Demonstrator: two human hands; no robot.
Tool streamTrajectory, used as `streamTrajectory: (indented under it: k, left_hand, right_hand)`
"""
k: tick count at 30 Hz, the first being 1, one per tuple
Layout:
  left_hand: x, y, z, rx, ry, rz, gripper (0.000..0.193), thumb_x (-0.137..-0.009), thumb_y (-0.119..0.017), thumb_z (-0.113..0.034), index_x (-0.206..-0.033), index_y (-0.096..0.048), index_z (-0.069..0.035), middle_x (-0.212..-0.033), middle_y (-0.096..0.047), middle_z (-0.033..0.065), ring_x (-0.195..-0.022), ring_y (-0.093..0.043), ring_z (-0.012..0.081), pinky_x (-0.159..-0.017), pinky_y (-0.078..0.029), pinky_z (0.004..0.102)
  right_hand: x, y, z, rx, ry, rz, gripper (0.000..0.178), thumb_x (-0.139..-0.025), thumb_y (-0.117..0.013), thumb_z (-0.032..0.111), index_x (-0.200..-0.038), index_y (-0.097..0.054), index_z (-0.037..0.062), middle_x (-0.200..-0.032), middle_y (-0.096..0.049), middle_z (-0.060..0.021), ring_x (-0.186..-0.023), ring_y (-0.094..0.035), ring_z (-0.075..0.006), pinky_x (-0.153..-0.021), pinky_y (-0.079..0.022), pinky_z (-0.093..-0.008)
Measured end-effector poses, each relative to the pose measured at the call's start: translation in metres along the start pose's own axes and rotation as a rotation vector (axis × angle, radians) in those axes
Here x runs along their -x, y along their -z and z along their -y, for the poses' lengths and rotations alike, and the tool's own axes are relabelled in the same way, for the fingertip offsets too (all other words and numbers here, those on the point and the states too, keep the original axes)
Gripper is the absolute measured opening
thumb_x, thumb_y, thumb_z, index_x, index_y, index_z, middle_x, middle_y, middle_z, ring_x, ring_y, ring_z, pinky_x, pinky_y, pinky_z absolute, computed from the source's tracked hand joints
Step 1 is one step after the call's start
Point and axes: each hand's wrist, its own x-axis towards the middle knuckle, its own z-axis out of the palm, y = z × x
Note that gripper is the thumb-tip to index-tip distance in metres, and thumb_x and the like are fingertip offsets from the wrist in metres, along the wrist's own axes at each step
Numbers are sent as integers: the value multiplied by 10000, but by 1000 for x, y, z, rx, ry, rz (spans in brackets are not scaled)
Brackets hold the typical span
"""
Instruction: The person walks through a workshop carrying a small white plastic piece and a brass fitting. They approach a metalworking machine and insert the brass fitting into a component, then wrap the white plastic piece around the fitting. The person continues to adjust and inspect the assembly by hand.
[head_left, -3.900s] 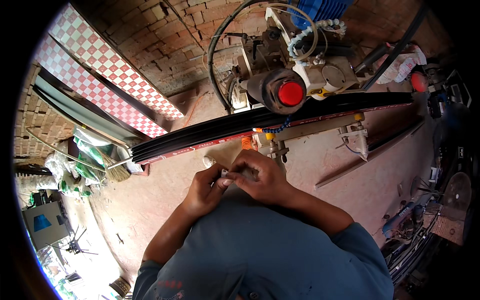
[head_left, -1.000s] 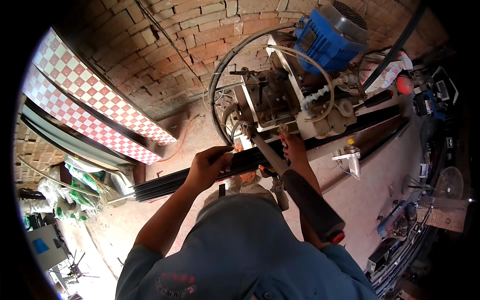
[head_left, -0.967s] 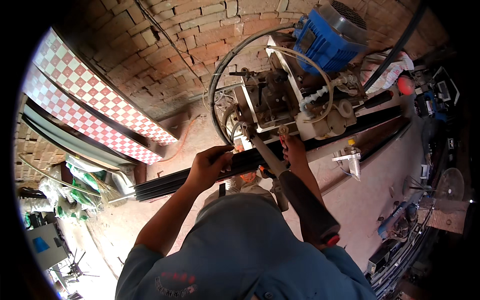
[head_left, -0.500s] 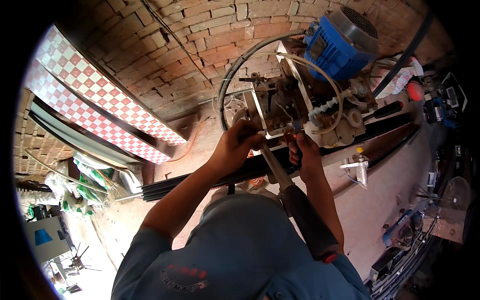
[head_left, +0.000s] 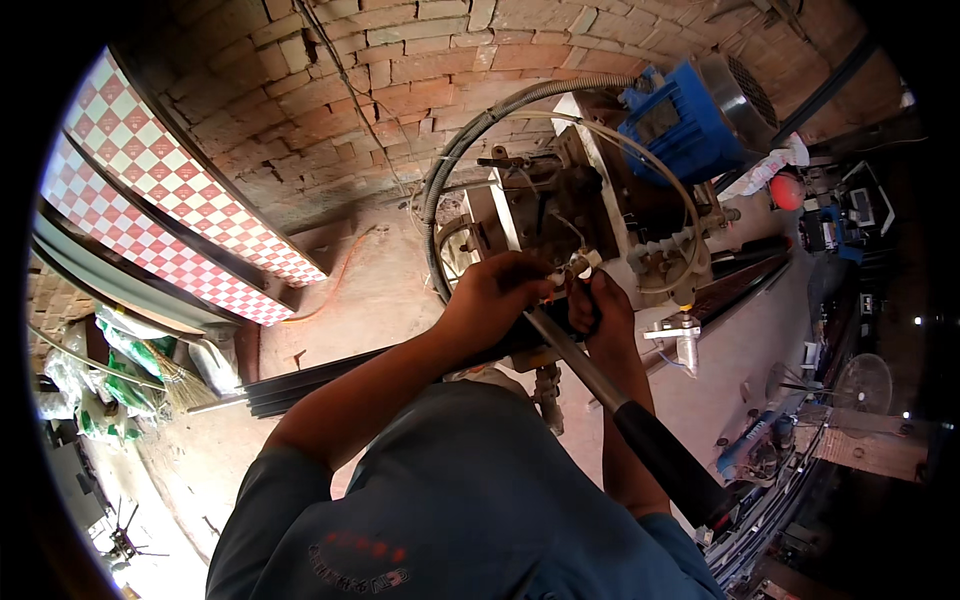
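Observation:
A greasy metal machine (head_left: 560, 205) with a blue electric motor (head_left: 680, 120) stands in front of me against the brick wall. My left hand (head_left: 497, 297) is at its near side, thumb and fingertips pinched together; what they hold is too small to make out. Close beside it, my right hand (head_left: 603, 308) has its fingers curled in just below a small pale fitting (head_left: 585, 264) on the machine. Whatever is inside those fingers is hidden. A metal lever with a long black grip (head_left: 668, 458) slants from under my hands across my right forearm.
Long black metal profiles (head_left: 320, 378) lie across below the machine. Red-and-white checkered panels (head_left: 190, 170) lean at the left, near a straw broom (head_left: 180, 380). A grey hose (head_left: 432, 190) arcs over the machine. A fan (head_left: 862, 385) and clutter fill the right side.
My view has shifted, so the machine's motor sits farther right. The lever's grip now points more to the right. Both hands remain at the machine, and the orange-red piece by my right fingers no longer shows.

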Motion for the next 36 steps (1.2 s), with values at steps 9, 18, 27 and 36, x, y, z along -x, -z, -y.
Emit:
streamTrajectory:
  k: [9, 18, 27, 36]
  left_hand:
    - [0, 4, -1, 51, 86, 59, 259, -927, -728, -112, -1141, -669, 20, -1014, -708, 73, -954, -655, 121, -872, -537, 282]
    - [-6, 0, 12, 62, 59, 79, 281, -912, -752, -128, -1137, -675, 23, -1018, -724, 75, -958, -666, 118, -867, -541, 285]
    - [-10, -2, 12, 151, 84, 103, 277, -927, -738, -142, -1139, -674, 24, -1004, -718, 74, -934, -661, 115, -839, -547, 274]
    - [-9, -9, 4, -121, -64, -35, 222, -915, -738, -120, -1069, -695, 34, -992, -724, 97, -873, -681, 131, -796, -544, 286]
  right_hand:
    - [-2, 11, -6, 62, -10, 30, 444, -1008, -551, 504, -981, -537, 61, -640, -357, 47, -508, -296, -56, -463, -240, -241]
    - [1, 8, -1, 97, 7, 7, 443, -1005, -552, 513, -1010, -564, 71, -645, -372, 57, -517, -307, -51, -468, -233, -237]
    - [3, 1, 1, 140, -24, -21, 391, -1039, -526, 436, -1013, -561, 47, -643, -381, 49, -523, -309, -46, -467, -237, -221]
    - [7, -14, 6, 178, -4, -95, 394, -1036, -535, 440, -991, -572, 50, -644, -388, 57, -511, -298, -37, -455, -225, -216]
